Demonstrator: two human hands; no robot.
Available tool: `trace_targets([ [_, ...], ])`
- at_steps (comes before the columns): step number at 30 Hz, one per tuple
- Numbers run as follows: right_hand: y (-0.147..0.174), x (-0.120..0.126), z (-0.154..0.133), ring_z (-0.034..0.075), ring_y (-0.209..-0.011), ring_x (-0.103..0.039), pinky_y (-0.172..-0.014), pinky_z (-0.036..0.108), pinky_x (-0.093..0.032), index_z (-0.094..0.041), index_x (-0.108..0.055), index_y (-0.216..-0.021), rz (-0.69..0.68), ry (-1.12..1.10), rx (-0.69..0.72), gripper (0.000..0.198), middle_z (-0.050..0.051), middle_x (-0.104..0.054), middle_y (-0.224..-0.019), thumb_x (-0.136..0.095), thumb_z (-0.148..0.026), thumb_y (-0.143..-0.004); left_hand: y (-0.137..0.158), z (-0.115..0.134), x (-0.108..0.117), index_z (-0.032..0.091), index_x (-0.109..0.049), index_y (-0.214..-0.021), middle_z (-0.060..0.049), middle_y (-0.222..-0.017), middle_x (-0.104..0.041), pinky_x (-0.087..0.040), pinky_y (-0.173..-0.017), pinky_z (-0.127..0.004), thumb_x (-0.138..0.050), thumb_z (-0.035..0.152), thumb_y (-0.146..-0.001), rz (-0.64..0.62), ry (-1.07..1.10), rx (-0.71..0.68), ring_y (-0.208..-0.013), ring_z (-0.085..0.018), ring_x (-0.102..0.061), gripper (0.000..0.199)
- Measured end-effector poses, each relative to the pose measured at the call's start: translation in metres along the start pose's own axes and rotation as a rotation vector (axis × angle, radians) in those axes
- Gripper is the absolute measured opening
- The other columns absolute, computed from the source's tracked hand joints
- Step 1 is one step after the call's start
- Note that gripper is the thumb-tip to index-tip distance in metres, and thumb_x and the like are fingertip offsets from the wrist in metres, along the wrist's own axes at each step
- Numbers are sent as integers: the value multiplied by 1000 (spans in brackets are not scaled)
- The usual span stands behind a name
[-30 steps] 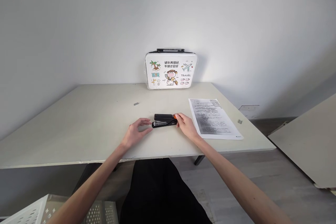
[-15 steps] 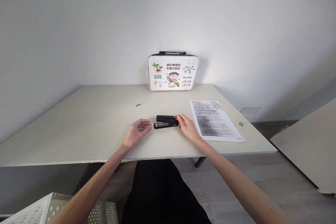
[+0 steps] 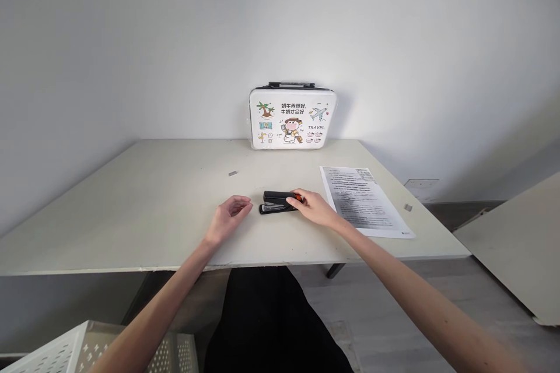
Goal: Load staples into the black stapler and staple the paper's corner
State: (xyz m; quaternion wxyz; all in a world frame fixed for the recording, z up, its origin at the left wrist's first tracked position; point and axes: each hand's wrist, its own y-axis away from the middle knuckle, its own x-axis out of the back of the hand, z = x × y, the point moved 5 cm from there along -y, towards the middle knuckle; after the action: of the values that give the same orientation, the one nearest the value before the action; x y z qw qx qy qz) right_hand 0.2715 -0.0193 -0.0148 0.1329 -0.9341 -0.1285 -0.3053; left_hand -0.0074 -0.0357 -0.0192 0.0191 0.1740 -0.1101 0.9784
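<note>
A black stapler [image 3: 275, 203] with an orange-red part at its rear lies on the table, its front end pointing left and its jaws apart. My right hand [image 3: 315, 208] grips the rear of the stapler, thumb on the near side and fingers over the top. Some of the orange-red part is covered by those fingers. Left of the stapler, a small gap away, my left hand [image 3: 227, 218] rests by the tabletop with loosely bent fingers and nothing in it. Beyond it lies a small grey strip [image 3: 233, 173], perhaps staples.
A printed sheet [image 3: 363, 201] lies right of my right hand. Another small grey piece [image 3: 408, 207] is near the right edge of the white table [image 3: 131, 210]. A white cartoon case [image 3: 292, 119] stands against the wall. A white perforated basket [image 3: 83, 344] is below, left.
My right hand has shifted its grip forward along the stapler, its thumb now against the near side. My left hand stays about where it was. The view has shifted slightly.
</note>
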Motion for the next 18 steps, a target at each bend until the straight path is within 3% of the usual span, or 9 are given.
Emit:
trace_targets([
  [3,1,-3,11,19,-65,-58,-67,31,-43,-24,-70,-105,13,-105,-89,56,-1,-62,-71,-36,-69,-103,2,4,-1,22,-73,-104,-6,-104,-80,-60,-101,-41,-76,56,-87,-8,-10,4,-102,-25,-76,38],
  [8,4,-10,22,22,-66,-58,-68,32,-43,-26,-65,-95,162,-116,-139,55,-3,-53,-61,-28,-66,-105,3,7,-2,23,-73,-104,-6,-103,-80,-59,-100,-39,-76,54,-87,-7,-16,12,-102,-24,-76,36],
  [16,2,-16,18,25,-76,-62,-71,33,-43,-26,-59,-88,239,-66,-119,48,4,-68,-80,-28,-60,-104,-1,3,10,20,-72,-102,-8,-99,-79,-59,-87,-38,-66,50,-89,187,-94,12,-92,-24,-75,33],
  [18,3,-17,18,26,-81,-64,-75,34,-45,-26,-62,-91,262,-65,-117,49,5,-71,-86,-28,-59,-105,3,5,16,20,-71,-99,-10,-103,-77,-56,-91,-40,-64,46,-89,269,-132,-8,-98,-26,-72,29],
])
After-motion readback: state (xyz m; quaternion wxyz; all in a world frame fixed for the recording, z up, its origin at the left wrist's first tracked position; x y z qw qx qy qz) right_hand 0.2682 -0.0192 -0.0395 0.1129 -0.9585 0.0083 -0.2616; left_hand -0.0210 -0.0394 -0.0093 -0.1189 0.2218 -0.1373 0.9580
